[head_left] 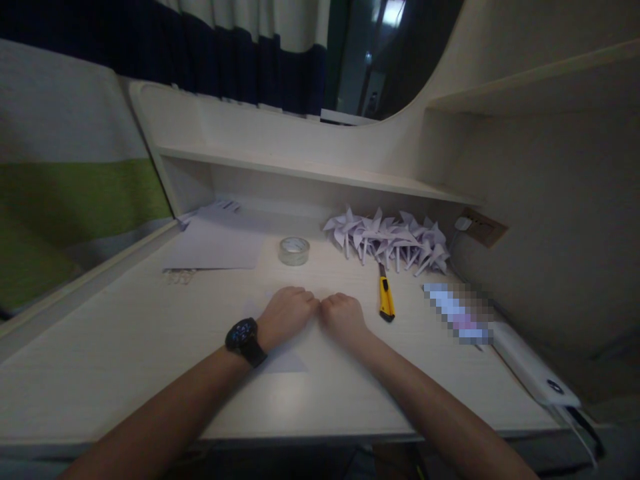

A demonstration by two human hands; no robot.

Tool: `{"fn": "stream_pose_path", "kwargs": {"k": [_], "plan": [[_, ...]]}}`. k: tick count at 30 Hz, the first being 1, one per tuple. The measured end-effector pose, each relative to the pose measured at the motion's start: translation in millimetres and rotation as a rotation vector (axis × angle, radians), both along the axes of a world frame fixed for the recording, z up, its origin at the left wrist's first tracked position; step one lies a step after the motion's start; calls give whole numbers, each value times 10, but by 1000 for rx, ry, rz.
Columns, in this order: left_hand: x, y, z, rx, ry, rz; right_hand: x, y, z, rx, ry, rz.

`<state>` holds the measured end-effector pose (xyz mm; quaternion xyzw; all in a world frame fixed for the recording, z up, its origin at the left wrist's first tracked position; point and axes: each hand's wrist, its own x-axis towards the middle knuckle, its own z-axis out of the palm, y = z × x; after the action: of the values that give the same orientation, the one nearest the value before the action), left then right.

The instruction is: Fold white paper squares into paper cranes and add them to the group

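My left hand [289, 313], with a black watch [245, 340] on its wrist, is curled into a fist on the desk. My right hand [344, 316] is also a fist, its knuckles touching or nearly touching the left. No object shows in either. Part of a white sheet of paper [286, 363] lies flat under my left wrist; the arm hides the rest. Beyond the hands sits a roll of clear tape [294, 251]. A yellow utility knife [386, 298] lies right of my right hand, its tip toward a cluster of white paper pinwheels [387, 237].
A stack of white paper [217, 237] rests at the back left, with small bits [181, 276] by its front edge. At right are a blurred-out flat item [457, 313] and a long white device [535, 367] with cables. A low shelf [300, 167] overhangs the back.
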<state>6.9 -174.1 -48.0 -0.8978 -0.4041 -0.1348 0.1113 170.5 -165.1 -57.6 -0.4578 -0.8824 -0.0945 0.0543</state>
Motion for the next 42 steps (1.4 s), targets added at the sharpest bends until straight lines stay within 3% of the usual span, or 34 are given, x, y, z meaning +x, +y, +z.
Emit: {"fn": "stream_pose_path", "kwargs": {"k": [9,16,25,30,33,36,39,42], "plan": [[-16,-30,65,-18,12,33,-6,14,-46,103,72,36],[17,-38,26,-21,22,29,1,53,-127,120,79,25],[-75,12,40,17,25,67,65,97,-50,137,120,46],[-132,20,56,1,-70,88,165,167,-69,63,391,65],[-178,68,61,-84,-282,133,190,213,-83,-78,754,67],[-189,124,70,-278,-544,150,158,220,-70,-280,1078,58],[-152,146,82,-512,-772,97,106,192,-48,-383,1242,62],[-99,131,84,-727,-934,63,79,161,-36,-385,1323,53]]}}
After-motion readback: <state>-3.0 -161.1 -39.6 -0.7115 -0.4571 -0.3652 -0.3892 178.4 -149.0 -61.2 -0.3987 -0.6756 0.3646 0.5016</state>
